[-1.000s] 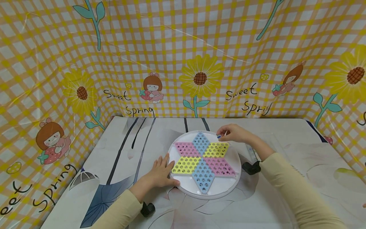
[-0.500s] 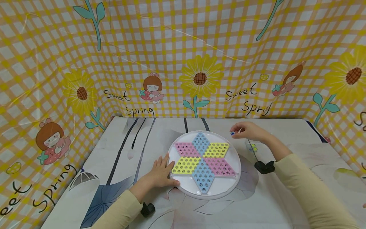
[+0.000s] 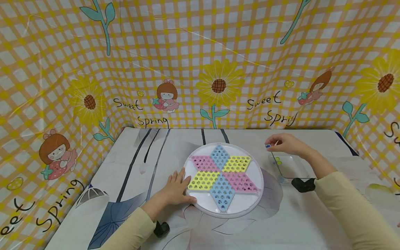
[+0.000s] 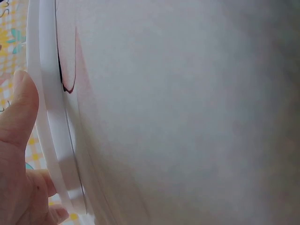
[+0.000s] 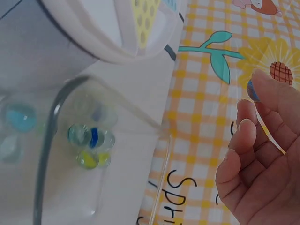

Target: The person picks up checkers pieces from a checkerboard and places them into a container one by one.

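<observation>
A round white Chinese checkers board (image 3: pixel 245 201) bears a star of pink, yellow and blue dimpled sections. My left hand (image 3: pixel 175 190) rests spread at its left edge; in the left wrist view the thumb (image 4: pixel 21 105) lies against the white rim (image 4: pixel 49 93). Off the board's right side, my right hand (image 3: pixel 285 144) is raised and pinches a blue marble (image 5: pixel 252 91) between thumb and forefinger. Below that hand stands a clear plastic box (image 3: pixel 295 163). Inside it lie several glass marbles, among them a light blue marble (image 5: pixel 21 117) and a yellow-green marble (image 5: pixel 86 159).
The white table (image 3: pixel 250 232) has a printed pattern of leaves and dark lines. Behind it hangs a checked yellow cloth (image 3: pixel 187 45) with sunflowers. A black wrist device (image 3: pixel 161 229) sits at the left wrist, another black wrist device (image 3: pixel 303 184) at the right.
My right hand has moved rightward from the board's upper right edge to above the clear box, still pinching the marble. The left hand and the board have stayed put.
</observation>
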A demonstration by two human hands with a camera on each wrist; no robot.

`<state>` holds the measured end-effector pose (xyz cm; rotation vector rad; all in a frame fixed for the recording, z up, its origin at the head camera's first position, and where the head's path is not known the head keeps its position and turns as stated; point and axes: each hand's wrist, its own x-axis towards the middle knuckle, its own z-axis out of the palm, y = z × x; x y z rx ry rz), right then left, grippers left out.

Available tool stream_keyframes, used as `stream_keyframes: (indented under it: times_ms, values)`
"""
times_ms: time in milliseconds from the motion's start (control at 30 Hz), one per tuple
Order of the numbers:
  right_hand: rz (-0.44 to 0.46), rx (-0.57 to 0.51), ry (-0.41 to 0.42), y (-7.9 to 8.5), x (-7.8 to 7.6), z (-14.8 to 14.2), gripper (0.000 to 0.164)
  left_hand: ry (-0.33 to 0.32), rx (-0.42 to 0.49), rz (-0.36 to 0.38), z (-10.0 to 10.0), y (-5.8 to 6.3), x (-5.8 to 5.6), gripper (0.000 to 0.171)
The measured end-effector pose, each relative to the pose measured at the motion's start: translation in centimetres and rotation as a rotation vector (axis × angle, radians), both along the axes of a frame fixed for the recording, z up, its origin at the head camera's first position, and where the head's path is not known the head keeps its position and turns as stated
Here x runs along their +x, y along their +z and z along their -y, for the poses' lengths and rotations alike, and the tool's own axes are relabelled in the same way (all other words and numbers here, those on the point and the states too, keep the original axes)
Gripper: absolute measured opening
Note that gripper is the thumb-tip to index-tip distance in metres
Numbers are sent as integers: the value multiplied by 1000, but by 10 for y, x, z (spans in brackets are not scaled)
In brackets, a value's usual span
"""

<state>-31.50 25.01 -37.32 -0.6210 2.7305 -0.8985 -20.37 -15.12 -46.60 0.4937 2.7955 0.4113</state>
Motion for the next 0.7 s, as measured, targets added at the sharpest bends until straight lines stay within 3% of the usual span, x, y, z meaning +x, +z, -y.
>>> stream_keyframes:
  times_ms: [700]
  values:
    - [22, 60, -57, -9, 4, -48, 36, 0, 4, 4, -1, 1, 0, 91]
